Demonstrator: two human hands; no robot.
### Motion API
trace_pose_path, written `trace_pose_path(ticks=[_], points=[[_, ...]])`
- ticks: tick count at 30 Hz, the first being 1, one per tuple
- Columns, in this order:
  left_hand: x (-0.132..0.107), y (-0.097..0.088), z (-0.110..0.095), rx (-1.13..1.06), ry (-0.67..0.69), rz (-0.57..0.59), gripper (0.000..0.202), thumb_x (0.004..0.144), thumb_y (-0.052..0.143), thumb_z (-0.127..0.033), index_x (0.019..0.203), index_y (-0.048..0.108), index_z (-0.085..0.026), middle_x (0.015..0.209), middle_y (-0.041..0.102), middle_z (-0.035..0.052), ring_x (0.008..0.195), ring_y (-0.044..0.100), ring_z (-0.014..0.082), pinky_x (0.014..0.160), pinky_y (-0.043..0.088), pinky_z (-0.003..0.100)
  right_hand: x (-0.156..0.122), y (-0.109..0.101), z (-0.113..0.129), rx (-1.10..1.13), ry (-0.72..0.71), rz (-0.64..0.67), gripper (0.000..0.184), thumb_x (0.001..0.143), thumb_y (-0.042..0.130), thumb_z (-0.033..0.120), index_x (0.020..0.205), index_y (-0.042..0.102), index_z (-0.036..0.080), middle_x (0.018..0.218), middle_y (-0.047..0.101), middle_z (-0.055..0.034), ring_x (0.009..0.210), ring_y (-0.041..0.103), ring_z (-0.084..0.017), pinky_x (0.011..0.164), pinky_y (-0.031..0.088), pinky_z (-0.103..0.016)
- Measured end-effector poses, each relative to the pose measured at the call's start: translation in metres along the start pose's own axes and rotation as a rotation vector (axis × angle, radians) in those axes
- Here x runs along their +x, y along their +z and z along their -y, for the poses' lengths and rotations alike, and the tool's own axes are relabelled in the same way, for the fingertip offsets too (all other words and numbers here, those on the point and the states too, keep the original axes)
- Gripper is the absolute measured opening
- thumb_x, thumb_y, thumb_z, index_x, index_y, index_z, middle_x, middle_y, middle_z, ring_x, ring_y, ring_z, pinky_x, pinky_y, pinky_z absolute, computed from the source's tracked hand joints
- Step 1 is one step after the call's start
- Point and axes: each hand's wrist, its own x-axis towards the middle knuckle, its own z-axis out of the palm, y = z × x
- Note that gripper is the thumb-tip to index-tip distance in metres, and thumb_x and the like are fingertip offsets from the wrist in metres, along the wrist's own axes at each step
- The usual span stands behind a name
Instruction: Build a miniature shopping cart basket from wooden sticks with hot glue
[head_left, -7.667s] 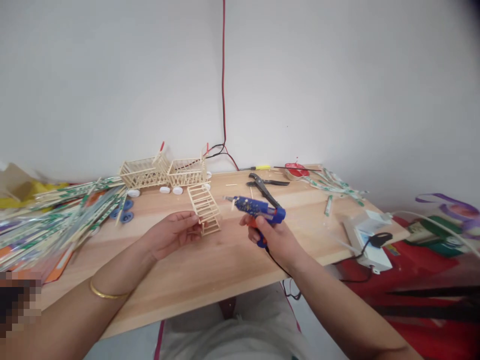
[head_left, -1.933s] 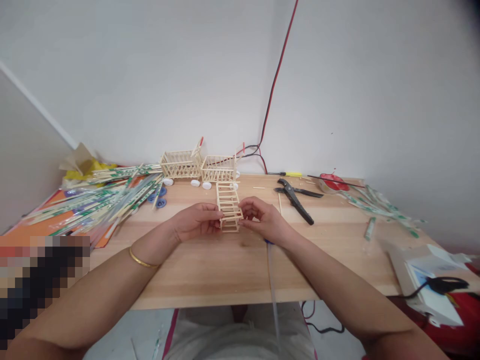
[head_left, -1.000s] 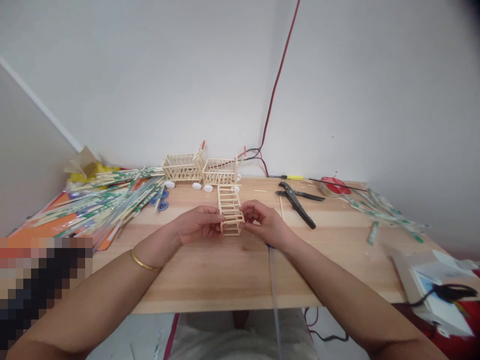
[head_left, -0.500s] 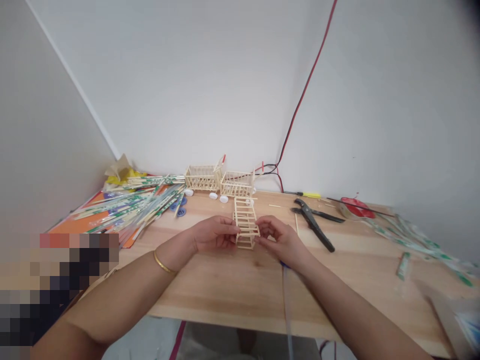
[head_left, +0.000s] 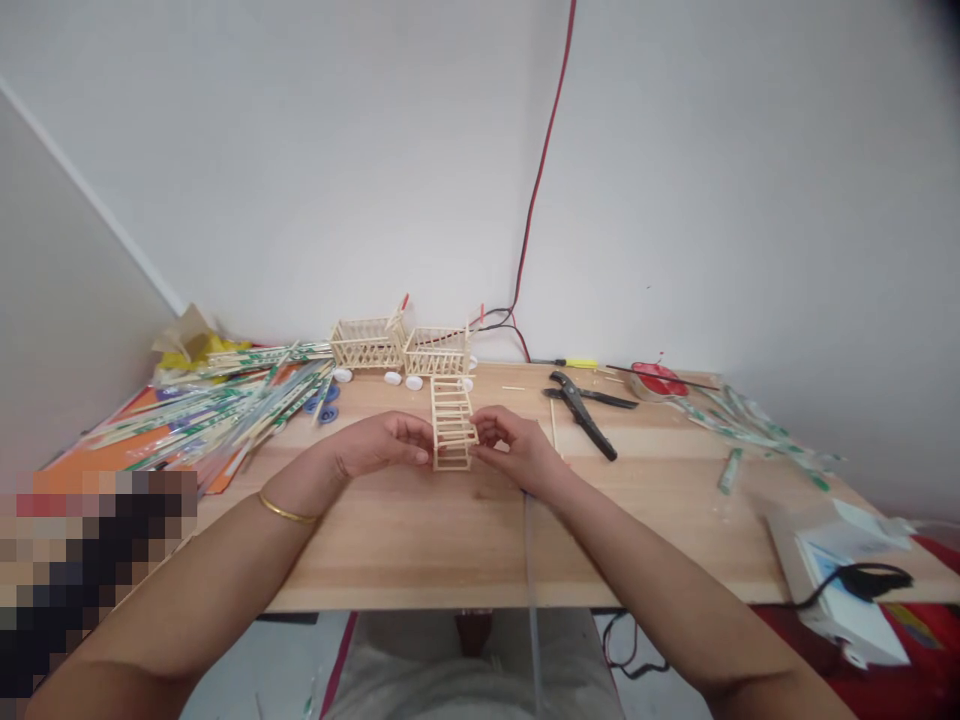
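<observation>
A small ladder-like frame of thin wooden sticks (head_left: pixel 452 411) stands in front of me, tilted upward. My left hand (head_left: pixel 386 442) grips its left side, fingers curled and thumb against the lower edge. On the opposite side my right hand (head_left: pixel 517 450) pinches the lower right edge between thumb and fingers. Just behind are two finished-looking stick carts, a left cart (head_left: pixel 367 345) and a right cart (head_left: pixel 437 352), both with white wheels. The fingertips of both hands are partly hidden by the frame.
Wrapped wooden sticks (head_left: pixel 217 405) lie heaped at the left beside blue wheels (head_left: pixel 328 413). Black cutting pliers (head_left: pixel 585 415) rest to the right, near a red dish (head_left: pixel 658 380) and loose wrappers (head_left: pixel 757 425). A white box (head_left: pixel 844 560) sits at the right edge, with a black cable.
The camera view has swung to the right and downward, showing more of the right side. Fingers of my left hand have shifted on the frame, the thumb now lower; both hands stay at it.
</observation>
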Motion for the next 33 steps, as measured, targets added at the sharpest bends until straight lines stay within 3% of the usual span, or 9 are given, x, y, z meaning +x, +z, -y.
trace_pose_path(ticks=[12, 22, 33], points=[[0.0046, 0.0053, 0.0085, 0.125, 0.007, -0.124, 0.020, 0.062, 0.079, -0.024, 0.077, 0.073, -0.012, 0.073, 0.069, 0.0033, 0.067, 0.059, 0.0117, 0.072, 0.047, 0.025, 0.0004, 0.0001, -0.0048, -0.019, 0.013, 0.014, 0.031, 0.077, 0.063, 0.016, 0.106, 0.055, 0.023, 0.088, 0.066, -0.0018, 0.079, 0.063, -0.014, 0.070, 0.050, -0.027], [0.0050, 0.0038, 0.0098, 0.109, 0.003, -0.087, 0.017, 0.067, 0.076, -0.023, 0.081, 0.072, -0.013, 0.075, 0.069, 0.0018, 0.068, 0.058, 0.0101, 0.071, 0.045, 0.023, 0.0012, 0.0003, -0.0017, -0.005, 0.005, 0.001, 0.029, 0.077, 0.064, 0.019, 0.104, 0.056, 0.022, 0.088, 0.066, -0.0013, 0.079, 0.063, -0.013, 0.069, 0.051, -0.026], [0.0061, 0.0002, 0.0098, 0.185, -0.008, -0.134, 0.018, 0.068, 0.076, -0.025, 0.082, 0.072, -0.015, 0.075, 0.068, 0.0020, 0.068, 0.058, 0.0107, 0.069, 0.046, 0.022, 0.0018, -0.0003, -0.0033, -0.035, 0.010, -0.012, 0.033, 0.075, 0.065, 0.018, 0.106, 0.053, 0.022, 0.087, 0.065, -0.0014, 0.077, 0.062, -0.012, 0.073, 0.052, -0.028]])
